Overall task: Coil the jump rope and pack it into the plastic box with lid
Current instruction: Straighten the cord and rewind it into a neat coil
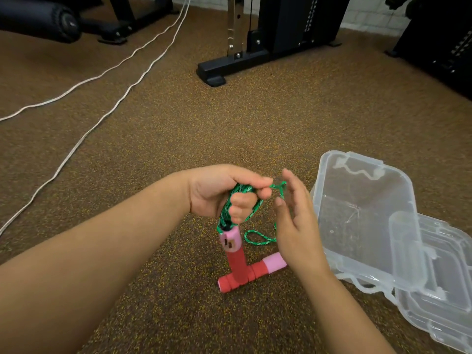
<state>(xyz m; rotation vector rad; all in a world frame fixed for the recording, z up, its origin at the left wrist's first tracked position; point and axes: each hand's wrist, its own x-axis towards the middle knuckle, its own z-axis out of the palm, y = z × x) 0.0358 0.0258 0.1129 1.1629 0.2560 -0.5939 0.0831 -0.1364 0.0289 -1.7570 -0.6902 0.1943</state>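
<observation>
My left hand is closed around several loops of the green jump rope. One pink and red handle hangs from those loops. The other handle lies flat on the floor beneath it. My right hand is beside the coil with fingers spread, and a strand of the rope runs past its fingertips down to a loose loop on the floor. The clear plastic box stands open just right of my hands, nothing inside. Its clear lid lies against the box's near right corner.
The floor is brown speckled carpet. A black gym machine base stands at the back centre, with more black equipment at the far right and a padded roller at the far left. Two white cords run across the left floor.
</observation>
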